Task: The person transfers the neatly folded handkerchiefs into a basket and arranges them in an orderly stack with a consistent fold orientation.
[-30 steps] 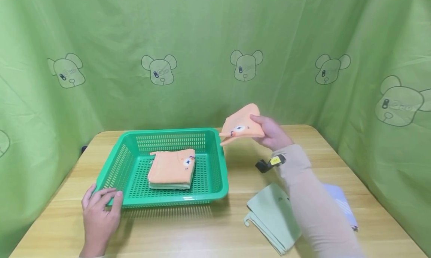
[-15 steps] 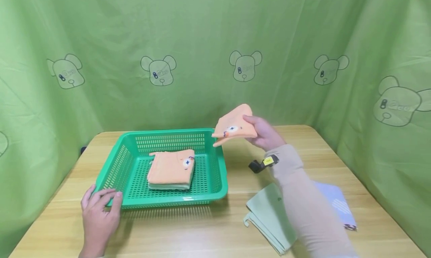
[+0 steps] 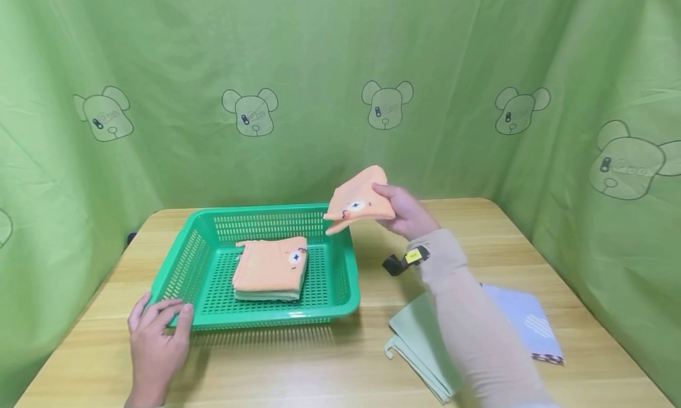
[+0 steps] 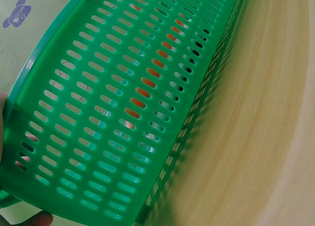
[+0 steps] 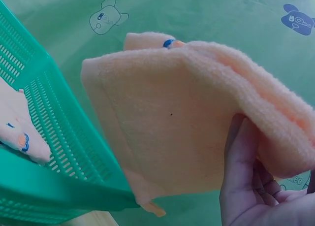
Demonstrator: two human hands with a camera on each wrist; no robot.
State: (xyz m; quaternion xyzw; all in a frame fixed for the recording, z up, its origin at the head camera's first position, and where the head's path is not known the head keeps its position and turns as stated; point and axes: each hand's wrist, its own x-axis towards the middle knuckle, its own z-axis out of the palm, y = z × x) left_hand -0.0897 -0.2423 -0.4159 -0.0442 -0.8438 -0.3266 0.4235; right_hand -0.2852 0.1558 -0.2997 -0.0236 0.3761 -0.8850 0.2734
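Observation:
My right hand [image 3: 407,211] pinches a folded orange towel [image 3: 359,198], thumb on its near face, in the air by the right rim of the green plastic basket [image 3: 351,278]. In the right wrist view this towel [image 5: 152,117] hangs beside the basket wall, its folded layers slightly parted. An embroidered animal face shows on it. My left hand [image 3: 158,340] grips the basket's near left corner; fingertips [image 4: 42,219] show at the rim in the left wrist view. Inside the basket lies a neat stack with an orange towel [image 3: 271,263] on top and pale green layers beneath.
A folded pale green towel [image 3: 420,343] lies on the wooden table [image 3: 298,372] at front right, partly under my right forearm. Right of it is a folded lavender towel [image 3: 527,319]. A green curtain [image 3: 319,53] with bear prints hangs behind the table.
My right hand has carried the orange towel leftward, from just right of the basket to over its right rim. The left hand and basket have stayed put. More of the lavender towel shows.

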